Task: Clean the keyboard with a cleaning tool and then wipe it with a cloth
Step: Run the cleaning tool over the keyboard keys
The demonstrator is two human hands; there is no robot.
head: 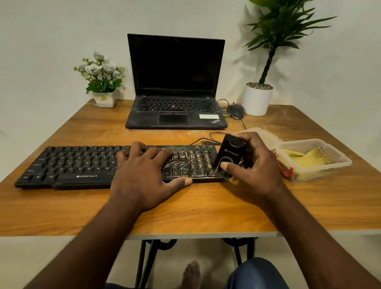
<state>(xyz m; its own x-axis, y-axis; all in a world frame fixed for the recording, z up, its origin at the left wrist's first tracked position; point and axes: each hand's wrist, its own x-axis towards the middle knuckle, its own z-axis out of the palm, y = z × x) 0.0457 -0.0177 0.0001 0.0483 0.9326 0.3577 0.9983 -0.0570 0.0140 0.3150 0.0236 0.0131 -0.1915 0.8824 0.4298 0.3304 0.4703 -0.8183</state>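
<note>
Pressed keyboard (72, 166) w/ flat L hand (145, 174). Gripped black cleaning tool (230, 154) in R hand (255, 170) at keyboard's right edge, beside container (341, 160) w/ cloth (306, 157). Had bare surface (192, 206) toward near edge.

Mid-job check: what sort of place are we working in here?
Probably a home or small-office desk: a wooden table against a plain wall holds an open laptop, the black keyboard with the cleaning tool at its right end, a flower pot and a tall potted plant.
</note>
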